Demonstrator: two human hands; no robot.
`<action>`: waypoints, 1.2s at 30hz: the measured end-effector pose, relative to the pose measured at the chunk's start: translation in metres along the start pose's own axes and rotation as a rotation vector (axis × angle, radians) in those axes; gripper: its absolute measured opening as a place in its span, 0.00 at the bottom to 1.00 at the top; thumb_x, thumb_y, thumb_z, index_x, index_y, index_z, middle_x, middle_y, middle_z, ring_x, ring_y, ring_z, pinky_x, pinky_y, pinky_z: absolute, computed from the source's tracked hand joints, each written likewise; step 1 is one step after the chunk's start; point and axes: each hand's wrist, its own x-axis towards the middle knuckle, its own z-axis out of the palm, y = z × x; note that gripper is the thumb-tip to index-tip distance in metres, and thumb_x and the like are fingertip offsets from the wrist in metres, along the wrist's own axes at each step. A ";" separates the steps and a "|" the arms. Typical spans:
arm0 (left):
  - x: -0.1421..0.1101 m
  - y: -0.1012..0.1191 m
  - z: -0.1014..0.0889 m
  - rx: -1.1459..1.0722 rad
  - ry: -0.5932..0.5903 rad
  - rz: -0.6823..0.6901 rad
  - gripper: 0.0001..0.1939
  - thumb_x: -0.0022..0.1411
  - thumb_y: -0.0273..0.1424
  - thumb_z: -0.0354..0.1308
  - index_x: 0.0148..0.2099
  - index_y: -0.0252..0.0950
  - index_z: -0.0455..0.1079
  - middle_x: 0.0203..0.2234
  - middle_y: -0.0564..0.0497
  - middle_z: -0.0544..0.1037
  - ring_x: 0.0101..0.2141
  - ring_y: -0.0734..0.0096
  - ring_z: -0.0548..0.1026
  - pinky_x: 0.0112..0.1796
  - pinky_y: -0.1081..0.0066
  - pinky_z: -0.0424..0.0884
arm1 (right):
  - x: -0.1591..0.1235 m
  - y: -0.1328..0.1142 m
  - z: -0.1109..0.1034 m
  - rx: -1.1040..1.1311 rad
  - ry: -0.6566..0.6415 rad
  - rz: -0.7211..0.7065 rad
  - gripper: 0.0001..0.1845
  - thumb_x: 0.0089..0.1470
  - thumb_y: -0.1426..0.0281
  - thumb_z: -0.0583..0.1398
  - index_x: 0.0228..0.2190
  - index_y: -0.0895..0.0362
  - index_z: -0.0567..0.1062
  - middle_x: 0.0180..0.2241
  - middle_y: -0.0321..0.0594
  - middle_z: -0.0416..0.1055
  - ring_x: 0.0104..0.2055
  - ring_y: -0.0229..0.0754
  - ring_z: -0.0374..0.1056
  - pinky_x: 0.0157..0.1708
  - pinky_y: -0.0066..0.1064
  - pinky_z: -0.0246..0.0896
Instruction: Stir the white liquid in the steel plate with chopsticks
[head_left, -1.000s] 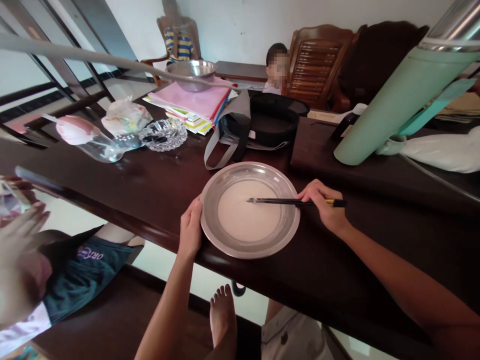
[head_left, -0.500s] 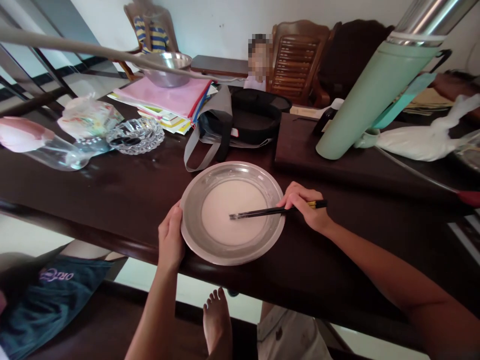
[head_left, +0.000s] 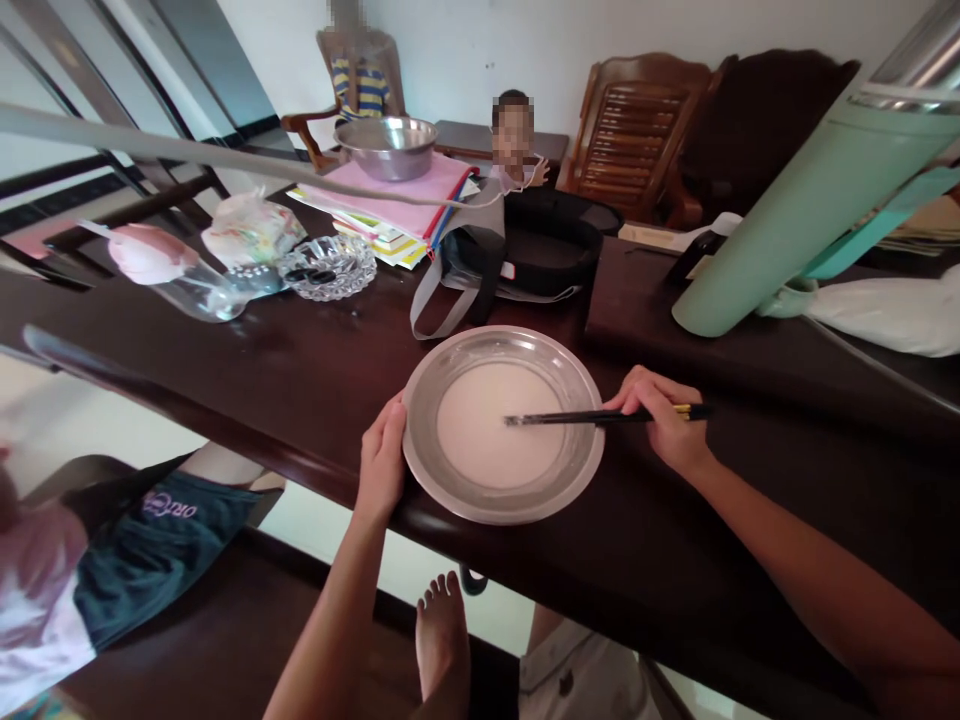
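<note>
A round metal basin (head_left: 427, 470) stands near the front edge of the dark wooden table, with a pale, milky liquid (head_left: 487, 450) in its bottom. My left hand (head_left: 384, 458) grips the basin's left rim, thumb on top and the other fingers mostly hidden behind and below it. In my right hand (head_left: 671, 415), at the right of the basin, is a pair of black chopsticks (head_left: 577, 417) with gold bands near the upper end. They reach across the right rim, and their wet, whitish tips are at the liquid near the basin's middle.
Behind the basin lies a black and grey bag (head_left: 551, 245). A tall green flask (head_left: 795, 210) stands on a raised board at right. Leftward are a glass ashtray (head_left: 330, 268), plastic bags (head_left: 251, 232) and papers under another metal bowl (head_left: 386, 150). People sit behind the table and at left.
The camera view has swung left, so everything sits further right. My hands keep hold of the basin and the chopsticks. The person behind the table now shows a raised hand.
</note>
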 end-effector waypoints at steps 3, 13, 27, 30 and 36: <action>0.000 0.002 0.001 -0.008 -0.006 0.017 0.28 0.67 0.51 0.52 0.56 0.36 0.76 0.52 0.45 0.79 0.55 0.57 0.74 0.57 0.63 0.66 | -0.001 -0.001 0.001 -0.029 -0.137 -0.020 0.18 0.63 0.65 0.58 0.21 0.52 0.76 0.27 0.40 0.78 0.31 0.45 0.69 0.32 0.40 0.64; -0.001 0.002 0.001 -0.014 -0.021 0.016 0.28 0.67 0.50 0.51 0.57 0.37 0.75 0.53 0.45 0.79 0.55 0.56 0.73 0.57 0.62 0.66 | -0.001 -0.002 0.002 -0.054 -0.152 -0.044 0.17 0.63 0.67 0.58 0.22 0.52 0.77 0.28 0.39 0.79 0.33 0.45 0.69 0.35 0.39 0.64; -0.002 0.003 0.001 -0.018 -0.035 0.026 0.27 0.69 0.50 0.51 0.58 0.37 0.74 0.54 0.46 0.78 0.56 0.56 0.72 0.58 0.62 0.65 | -0.002 0.001 0.001 0.015 0.012 -0.015 0.19 0.63 0.66 0.57 0.20 0.52 0.75 0.24 0.38 0.75 0.28 0.44 0.68 0.32 0.38 0.62; -0.002 0.002 0.001 -0.025 -0.036 0.028 0.27 0.69 0.49 0.51 0.58 0.38 0.74 0.54 0.46 0.78 0.56 0.56 0.72 0.57 0.62 0.66 | -0.002 -0.001 0.003 0.016 -0.102 -0.032 0.19 0.63 0.66 0.57 0.21 0.52 0.76 0.25 0.39 0.77 0.29 0.44 0.68 0.32 0.38 0.62; -0.001 0.002 0.000 -0.011 -0.029 0.027 0.27 0.68 0.50 0.51 0.57 0.38 0.75 0.54 0.46 0.78 0.56 0.56 0.72 0.57 0.61 0.66 | -0.001 -0.001 0.002 -0.053 0.009 -0.033 0.18 0.63 0.69 0.57 0.22 0.52 0.76 0.26 0.37 0.77 0.31 0.43 0.69 0.33 0.37 0.61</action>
